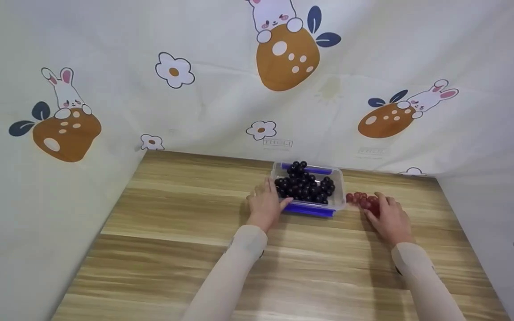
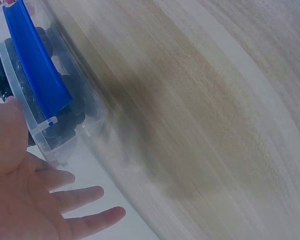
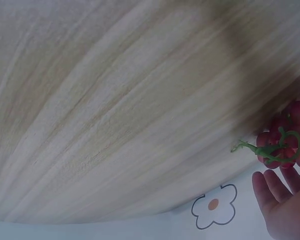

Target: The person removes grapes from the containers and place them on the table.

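Note:
A clear plastic box [image 1: 338,178] with blue clips stands near the back wall. Bunches of dark grapes [image 1: 304,185] fill it, some rising above the far rim. My left hand [image 1: 264,206] rests at its front left corner, thumb at the rim. In the left wrist view the other fingers [image 2: 92,220] are spread and fairly straight beside the box. Right of the box lies a bunch of red grapes [image 1: 364,200], its green stem [image 3: 270,150] showing in the right wrist view. My right hand [image 1: 391,218] holds its right end between thumb and forefinger; the thumb is hidden in the wrist view.
Everything stands on a wood-grain table [image 1: 167,267]. A pale cloth [image 1: 212,111] printed with rabbits and flowers hangs behind and along both sides. The box's front blue clip [image 1: 308,209] hangs outward over the table.

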{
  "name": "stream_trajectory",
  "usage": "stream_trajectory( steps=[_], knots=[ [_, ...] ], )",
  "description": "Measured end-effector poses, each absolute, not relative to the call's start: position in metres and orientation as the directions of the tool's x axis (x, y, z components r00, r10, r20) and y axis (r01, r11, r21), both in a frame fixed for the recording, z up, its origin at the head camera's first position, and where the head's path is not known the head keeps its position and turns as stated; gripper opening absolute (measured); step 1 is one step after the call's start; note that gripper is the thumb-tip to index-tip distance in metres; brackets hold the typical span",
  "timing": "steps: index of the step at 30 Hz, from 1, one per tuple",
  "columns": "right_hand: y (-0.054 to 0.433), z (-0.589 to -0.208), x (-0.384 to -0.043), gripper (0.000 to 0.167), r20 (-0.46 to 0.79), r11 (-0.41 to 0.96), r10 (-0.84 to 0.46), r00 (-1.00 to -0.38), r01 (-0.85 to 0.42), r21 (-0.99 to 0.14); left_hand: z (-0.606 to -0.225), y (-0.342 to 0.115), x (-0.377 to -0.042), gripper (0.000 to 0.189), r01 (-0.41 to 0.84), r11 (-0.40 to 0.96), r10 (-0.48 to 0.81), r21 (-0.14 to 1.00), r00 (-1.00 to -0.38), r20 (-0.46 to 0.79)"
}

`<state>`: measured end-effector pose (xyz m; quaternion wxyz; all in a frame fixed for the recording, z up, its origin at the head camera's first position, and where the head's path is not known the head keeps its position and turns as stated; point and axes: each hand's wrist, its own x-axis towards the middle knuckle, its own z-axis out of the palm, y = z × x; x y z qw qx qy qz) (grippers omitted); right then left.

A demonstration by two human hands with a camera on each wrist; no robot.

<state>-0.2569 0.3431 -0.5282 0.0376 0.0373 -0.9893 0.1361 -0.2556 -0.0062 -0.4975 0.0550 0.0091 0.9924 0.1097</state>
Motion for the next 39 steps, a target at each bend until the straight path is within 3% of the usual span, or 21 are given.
stream_trajectory(
  steps=[13,25,39],
  knots=[
    [0.3395,-0.5249,-0.2547,0.071,0.122,0.96,-0.085,-0.989,-0.114,-0.257,-0.4972,-0.0058,-0.2551,0.097,0.004,0.981,0.025,0.194,-0.994,-0.105],
    [0.3396,-0.5245,-0.2498,0.065,0.199,0.952,-0.106,-0.974,-0.157,-0.261,-0.4917,-0.0051,-0.2525,0.096,0.006,0.983,0.027,0.181,-0.993,-0.116],
    [0.3364,-0.522,-0.2522,0.07,0.186,0.951,-0.114,-0.976,-0.161,-0.263,-0.4932,-0.0054,-0.2534,0.096,0.007,0.981,0.03,0.192,-0.993,-0.114]
  ],
)
